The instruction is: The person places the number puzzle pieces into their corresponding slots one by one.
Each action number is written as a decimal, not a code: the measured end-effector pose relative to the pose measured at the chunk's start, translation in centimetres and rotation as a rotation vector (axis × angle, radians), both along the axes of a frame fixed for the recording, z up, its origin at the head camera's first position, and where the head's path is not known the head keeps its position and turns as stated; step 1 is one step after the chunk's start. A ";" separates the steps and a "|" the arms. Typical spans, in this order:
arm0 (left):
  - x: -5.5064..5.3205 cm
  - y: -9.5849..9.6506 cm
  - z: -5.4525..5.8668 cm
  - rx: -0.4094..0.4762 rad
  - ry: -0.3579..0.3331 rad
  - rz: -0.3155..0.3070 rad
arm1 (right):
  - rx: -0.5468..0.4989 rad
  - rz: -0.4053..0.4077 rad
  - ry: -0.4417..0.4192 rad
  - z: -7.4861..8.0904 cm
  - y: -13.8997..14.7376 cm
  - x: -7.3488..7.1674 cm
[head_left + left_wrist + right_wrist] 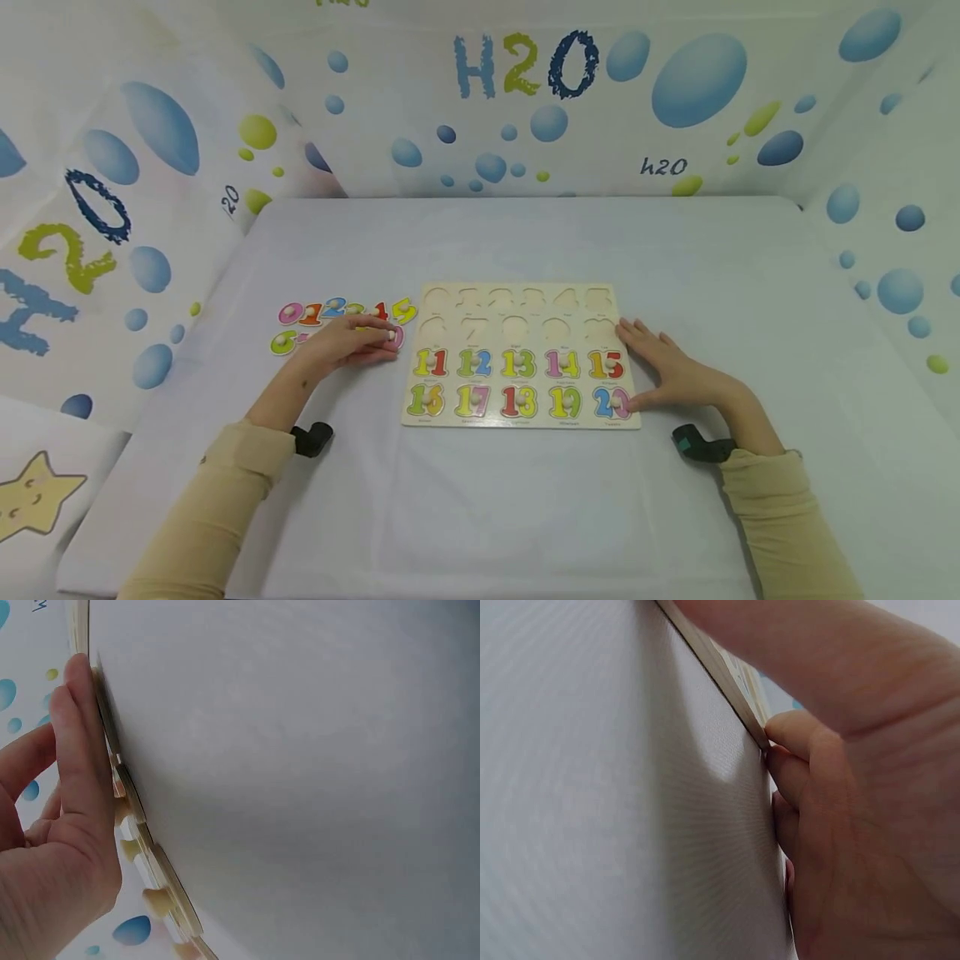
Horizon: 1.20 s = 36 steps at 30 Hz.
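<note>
My left hand [351,340] pinches the small knob of a pink wooden number puzzle piece [399,337], just left of the puzzle board [521,421]; the hand covers much of the piece. In the left wrist view the outer fingers [81,761] lie straight along a row of knobbed pieces. My right hand [678,373] is spread at the board's right edge, thumb near the 20 piece [613,403] and fingertips higher up. The right wrist view shows its fingers [791,735] touching the board's side. Numbers 11 to 20 fill the board's lower two rows; its upper two rows show bare recesses.
Loose number pieces lie in two rows left of the board, among them a pink 0 [290,313], a yellow 5 [404,311] and a green 6 [282,342]. My left forearm hides part of the white table [525,508]. A printed curtain [487,142] hangs behind.
</note>
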<state>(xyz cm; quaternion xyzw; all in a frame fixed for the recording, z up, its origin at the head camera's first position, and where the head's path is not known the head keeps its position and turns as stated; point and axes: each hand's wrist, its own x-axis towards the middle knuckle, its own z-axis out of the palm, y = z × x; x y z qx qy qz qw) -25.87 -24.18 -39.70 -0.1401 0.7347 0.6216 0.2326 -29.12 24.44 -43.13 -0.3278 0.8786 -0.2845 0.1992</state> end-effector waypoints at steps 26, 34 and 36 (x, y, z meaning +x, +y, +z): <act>-6.8 20.2 3.9 0.103 0.072 -0.332 | -0.002 0.024 -0.012 0.8 0.8 -0.8; -9.2 27.0 2.4 0.109 -0.030 -0.367 | -0.032 0.061 -0.032 2.0 0.9 -1.6; -9.5 27.8 2.2 0.115 -0.046 -0.345 | -0.026 0.060 -0.039 2.4 1.1 -1.8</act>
